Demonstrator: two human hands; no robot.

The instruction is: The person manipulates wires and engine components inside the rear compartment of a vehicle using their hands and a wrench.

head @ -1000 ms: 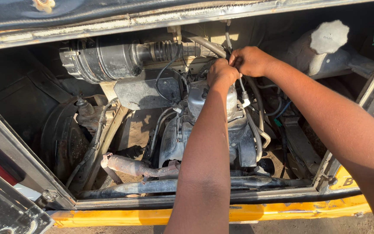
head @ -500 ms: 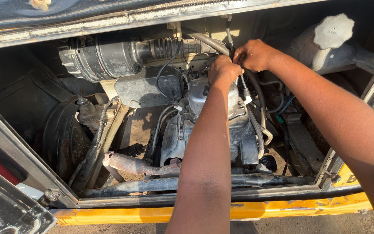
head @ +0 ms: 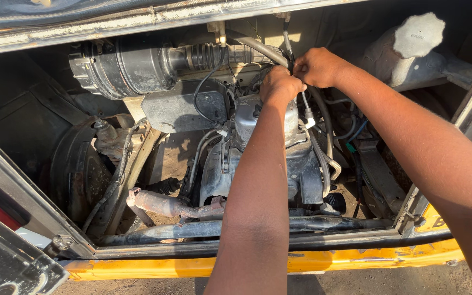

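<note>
Cable, thin and grey with a white end fitting, hung at the top of the engine, still loose at its lower end, so the work on it looked unfinished. Left hand pinched it from nine o'clock, right hand gripped it from one o'clock, both closed and nearly touching. Toward ten o'clock lay the ribbed black air hose; at two o'clock sat a pale reservoir cap.
</note>
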